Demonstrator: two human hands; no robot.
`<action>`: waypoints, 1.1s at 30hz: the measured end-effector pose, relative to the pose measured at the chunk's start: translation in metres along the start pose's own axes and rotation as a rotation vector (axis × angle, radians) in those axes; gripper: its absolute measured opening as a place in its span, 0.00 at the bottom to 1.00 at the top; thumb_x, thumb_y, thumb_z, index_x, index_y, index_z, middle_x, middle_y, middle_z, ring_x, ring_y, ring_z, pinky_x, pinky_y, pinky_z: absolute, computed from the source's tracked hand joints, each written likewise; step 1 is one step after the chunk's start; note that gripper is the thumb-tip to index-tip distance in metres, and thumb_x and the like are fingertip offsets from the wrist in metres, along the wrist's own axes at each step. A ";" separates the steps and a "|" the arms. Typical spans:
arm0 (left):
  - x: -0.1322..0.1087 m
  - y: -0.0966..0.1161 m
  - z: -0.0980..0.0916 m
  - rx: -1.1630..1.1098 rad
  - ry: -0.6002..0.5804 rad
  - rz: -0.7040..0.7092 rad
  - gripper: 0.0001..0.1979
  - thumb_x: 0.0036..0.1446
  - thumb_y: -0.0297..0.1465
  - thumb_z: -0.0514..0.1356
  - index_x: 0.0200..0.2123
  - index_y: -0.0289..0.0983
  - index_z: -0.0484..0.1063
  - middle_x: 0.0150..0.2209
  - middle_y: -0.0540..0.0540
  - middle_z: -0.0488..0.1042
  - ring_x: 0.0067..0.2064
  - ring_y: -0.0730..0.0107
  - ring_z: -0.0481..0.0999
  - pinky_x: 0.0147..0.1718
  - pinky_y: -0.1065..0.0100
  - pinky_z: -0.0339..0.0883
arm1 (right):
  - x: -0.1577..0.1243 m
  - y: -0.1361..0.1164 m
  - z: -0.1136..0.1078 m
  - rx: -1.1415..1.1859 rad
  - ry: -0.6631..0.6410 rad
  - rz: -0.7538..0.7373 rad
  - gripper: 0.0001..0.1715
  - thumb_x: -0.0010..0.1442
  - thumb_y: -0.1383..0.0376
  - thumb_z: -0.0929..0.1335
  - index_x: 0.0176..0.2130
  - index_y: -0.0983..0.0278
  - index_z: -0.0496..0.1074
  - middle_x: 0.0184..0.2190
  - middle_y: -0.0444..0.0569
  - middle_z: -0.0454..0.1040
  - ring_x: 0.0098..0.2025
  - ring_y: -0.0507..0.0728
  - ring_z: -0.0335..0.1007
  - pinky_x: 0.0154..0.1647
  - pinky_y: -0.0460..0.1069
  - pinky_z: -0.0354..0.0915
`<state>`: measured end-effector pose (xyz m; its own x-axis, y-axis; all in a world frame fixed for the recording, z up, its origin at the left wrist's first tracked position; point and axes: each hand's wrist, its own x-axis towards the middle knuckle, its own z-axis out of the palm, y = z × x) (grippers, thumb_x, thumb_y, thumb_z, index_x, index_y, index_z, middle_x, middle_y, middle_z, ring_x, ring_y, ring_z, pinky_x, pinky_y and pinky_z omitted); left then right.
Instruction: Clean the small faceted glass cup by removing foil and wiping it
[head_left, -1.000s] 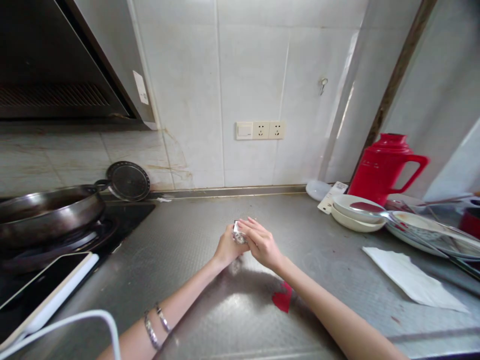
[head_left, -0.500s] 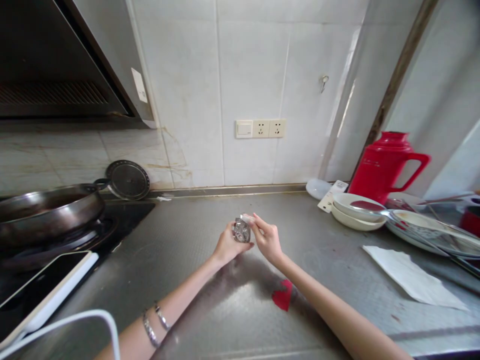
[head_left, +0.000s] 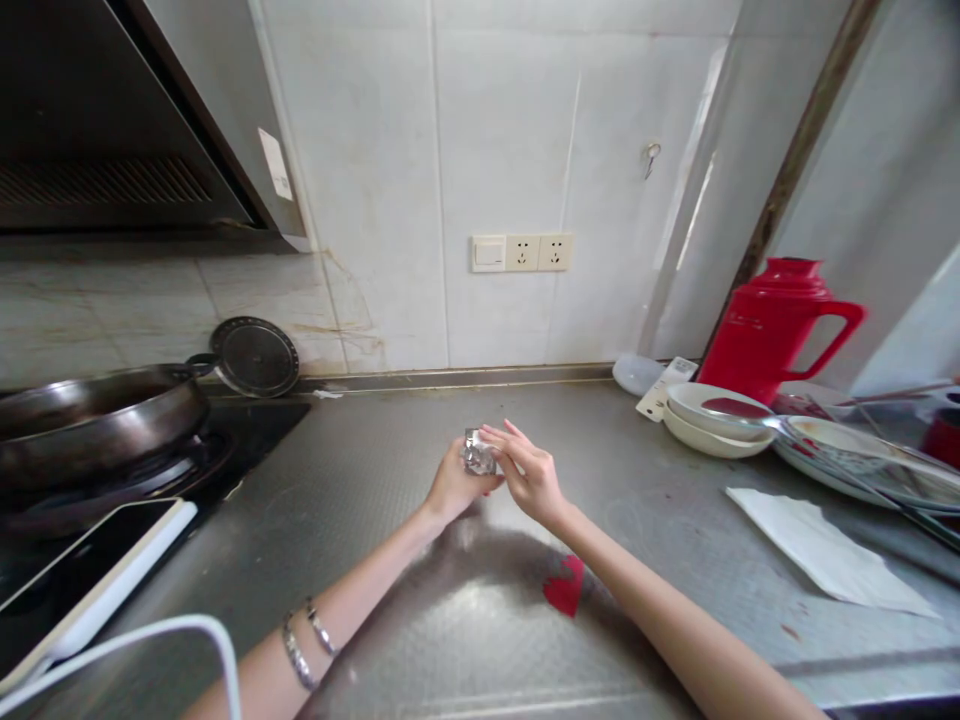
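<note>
Head view: silvery crumpled object held beyond and left of the red scrap, over the worktop. Left hand: fingers clamped round it. Right hand: fingers mostly together, laid over part of it. Best keep left grip steady, right pressure light, even. Half a second ago right fingers were bunched at its edge; now flatter.

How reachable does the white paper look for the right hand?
Probably yes: nothing covers the white paper on the right, though the right hand is busy at the shiny object in the left hand.
</note>
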<state>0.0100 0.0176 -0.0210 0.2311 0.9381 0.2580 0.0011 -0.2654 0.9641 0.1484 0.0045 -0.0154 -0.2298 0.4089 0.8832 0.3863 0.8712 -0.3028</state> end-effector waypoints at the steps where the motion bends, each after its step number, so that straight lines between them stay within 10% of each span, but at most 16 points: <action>1: 0.000 -0.004 0.000 -0.016 0.036 -0.018 0.22 0.35 0.26 0.68 0.37 0.34 0.68 0.23 0.54 0.71 0.22 0.76 0.68 0.20 0.74 0.63 | 0.001 -0.001 0.001 0.011 0.033 0.074 0.18 0.65 0.68 0.61 0.50 0.56 0.72 0.46 0.47 0.77 0.50 0.59 0.73 0.61 0.64 0.60; 6: 0.000 -0.014 -0.001 -0.023 0.098 -0.050 0.29 0.32 0.25 0.70 0.42 0.34 0.67 0.28 0.52 0.74 0.24 0.76 0.71 0.23 0.75 0.64 | -0.001 -0.004 0.008 0.000 0.134 0.241 0.16 0.65 0.67 0.61 0.48 0.56 0.74 0.44 0.46 0.78 0.49 0.60 0.74 0.58 0.61 0.65; 13: 0.000 0.003 -0.001 0.050 -0.047 0.003 0.10 0.39 0.27 0.64 0.28 0.33 0.69 0.20 0.53 0.69 0.20 0.77 0.66 0.19 0.75 0.61 | -0.004 -0.006 0.007 -0.177 0.019 -0.112 0.23 0.62 0.75 0.60 0.53 0.62 0.69 0.47 0.53 0.76 0.54 0.58 0.70 0.60 0.61 0.63; 21: -0.004 0.003 -0.007 -0.052 0.048 0.028 0.12 0.36 0.28 0.63 0.27 0.35 0.66 0.22 0.52 0.69 0.23 0.76 0.68 0.19 0.76 0.61 | -0.001 -0.018 0.002 -0.226 -0.118 -0.324 0.21 0.61 0.75 0.60 0.53 0.65 0.68 0.48 0.55 0.76 0.57 0.56 0.67 0.61 0.59 0.62; 28: -0.002 0.006 0.001 -0.006 -0.026 -0.024 0.10 0.39 0.28 0.65 0.28 0.34 0.69 0.19 0.53 0.69 0.22 0.75 0.69 0.19 0.76 0.62 | 0.000 -0.007 0.001 -0.120 -0.035 -0.120 0.22 0.63 0.74 0.59 0.53 0.59 0.68 0.48 0.50 0.76 0.55 0.57 0.69 0.61 0.62 0.60; 33: -0.001 -0.009 -0.002 0.029 0.137 0.008 0.27 0.33 0.27 0.70 0.41 0.35 0.68 0.30 0.50 0.75 0.28 0.73 0.73 0.26 0.73 0.66 | 0.003 -0.004 0.003 -0.021 0.095 0.159 0.15 0.65 0.66 0.61 0.46 0.58 0.74 0.44 0.48 0.78 0.49 0.58 0.74 0.56 0.57 0.66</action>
<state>0.0082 0.0193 -0.0303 0.0961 0.9569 0.2742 0.0286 -0.2780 0.9602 0.1436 0.0027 -0.0123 -0.0799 0.5124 0.8550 0.4294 0.7918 -0.4344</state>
